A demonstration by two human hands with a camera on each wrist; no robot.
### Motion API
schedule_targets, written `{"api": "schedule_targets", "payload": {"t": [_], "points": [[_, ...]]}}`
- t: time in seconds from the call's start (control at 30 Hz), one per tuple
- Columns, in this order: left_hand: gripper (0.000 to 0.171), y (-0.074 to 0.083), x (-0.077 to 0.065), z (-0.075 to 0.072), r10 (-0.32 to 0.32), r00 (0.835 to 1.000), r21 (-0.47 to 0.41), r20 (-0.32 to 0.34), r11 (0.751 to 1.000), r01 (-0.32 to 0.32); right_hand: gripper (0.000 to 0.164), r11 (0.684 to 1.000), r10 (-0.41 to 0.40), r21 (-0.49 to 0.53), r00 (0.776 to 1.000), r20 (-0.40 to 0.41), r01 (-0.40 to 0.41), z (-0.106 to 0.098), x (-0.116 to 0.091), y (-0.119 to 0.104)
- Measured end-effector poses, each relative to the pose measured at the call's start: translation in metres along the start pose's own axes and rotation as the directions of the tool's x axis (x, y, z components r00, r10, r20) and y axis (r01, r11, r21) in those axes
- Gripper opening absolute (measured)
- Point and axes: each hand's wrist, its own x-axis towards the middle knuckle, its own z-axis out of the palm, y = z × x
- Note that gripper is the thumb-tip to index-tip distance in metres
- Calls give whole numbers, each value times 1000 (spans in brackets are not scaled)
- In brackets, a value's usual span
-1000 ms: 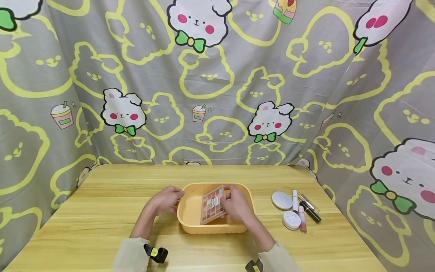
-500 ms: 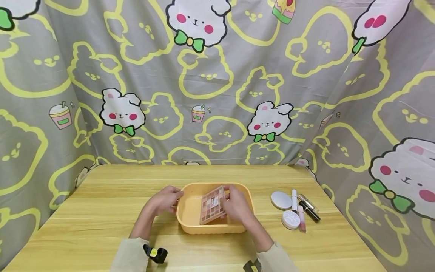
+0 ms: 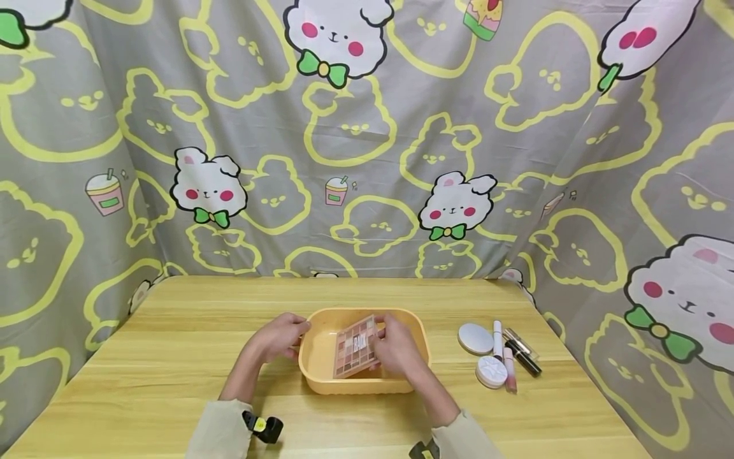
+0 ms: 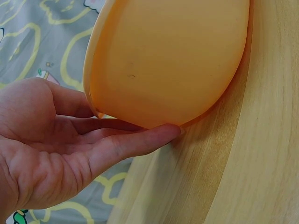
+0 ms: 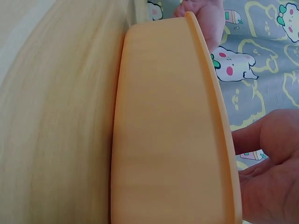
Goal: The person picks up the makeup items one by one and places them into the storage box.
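An orange plastic basin (image 3: 321, 386) sits on the wooden table. My left hand (image 3: 281, 338) grips its left end; in the left wrist view one finger hooks at the rim while the thumb (image 4: 154, 139) lies along the outer wall. Inside the basin, my right hand (image 3: 398, 344) holds an eyeshadow palette (image 3: 351, 354) by its right edge. The palette leans at a slant, its printed face with small colour squares and large white letters showing. From the right wrist, the basin's near wall (image 5: 168, 121) hides the palette and the ends of the right fingers.
Right of the basin lie a round silver compact (image 3: 475, 338), a white round case with a star (image 3: 491, 371), a white tube (image 3: 497, 338), a pink lip gloss tube (image 3: 510, 370) and a black tube (image 3: 524, 358). A patterned curtain (image 3: 367, 146) hangs behind the table (image 3: 189, 338).
The palette has shifted slightly left inside the basin, with the right hand moving along. The left hand and the basin keep their places.
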Motion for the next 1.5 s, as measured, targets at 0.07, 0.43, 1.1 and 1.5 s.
{"api": "schedule_targets", "payload": {"t": [0.07, 0.43, 1.1, 1.5], "points": [[43, 0, 0, 0, -1, 1000, -1, 3, 1000, 1, 47, 1000, 1, 7, 1000, -1, -1, 1, 0, 0], [43, -1, 0, 0, -4, 1000, -11, 1, 1000, 4, 48, 999, -8, 36, 1000, 13, 7, 6, 0, 2], [43, -1, 1, 0, -11, 1000, -3, -5, 1000, 11, 42, 993, -1, -119, 1000, 30, 4, 14, -4, 2], [43, 0, 0, 1, -10, 1000, 14, -14, 1000, 10, 39, 999, 22, -34, 996, 84, -19, 17, -3, 2]]}}
